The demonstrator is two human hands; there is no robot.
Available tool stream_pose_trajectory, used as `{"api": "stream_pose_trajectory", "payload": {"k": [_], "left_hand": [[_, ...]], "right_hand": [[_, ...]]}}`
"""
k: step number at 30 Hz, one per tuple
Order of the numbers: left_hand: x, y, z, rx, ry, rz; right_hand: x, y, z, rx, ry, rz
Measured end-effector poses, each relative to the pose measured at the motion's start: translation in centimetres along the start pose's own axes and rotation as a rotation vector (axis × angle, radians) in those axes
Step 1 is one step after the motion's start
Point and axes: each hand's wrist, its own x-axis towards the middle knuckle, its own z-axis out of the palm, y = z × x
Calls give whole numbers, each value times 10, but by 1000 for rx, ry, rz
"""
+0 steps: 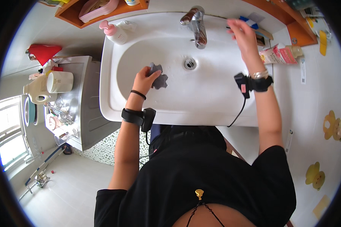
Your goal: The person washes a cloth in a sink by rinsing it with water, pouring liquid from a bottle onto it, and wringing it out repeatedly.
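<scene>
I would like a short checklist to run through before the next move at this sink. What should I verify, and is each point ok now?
1. Left hand grips the grey cloth: ok.
2. Cloth wetted: cannot tell.
3. Right hand is empty: cannot tell, fingertips too unclear.
4. No water stream visible from the faucet: ok.
5. Drain not covered by the cloth: ok.
6. Pink-topped pump bottle upright: ok.

The left hand [144, 80] hides part of the gray cloth [160, 81]. The right hand [246, 41] looks a bit blurry and covers some of a blue thing [251, 23]. The top edge cuts off the pink tray [97, 15].
</scene>
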Motion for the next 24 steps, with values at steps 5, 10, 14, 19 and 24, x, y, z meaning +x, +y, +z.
{"api": "stream_pose_trajectory", "payload": {"k": [5,10,14,19,24], "left_hand": [[10,1,13,-86,-52,22],[12,-12,15,-143,-74,44],[6,-7,24,-79,-90,-16],[9,-17,38,-11,-146,32],[17,-11,46,-52,-192,12]], "right_hand": [[18,-37,27,364,-539,348],[29,-35,56,537,-682,472],[33,-36,41,896,-721,493],[12,-23,29,586,-487,140],[-46,91,40,577,-219,565]]}}
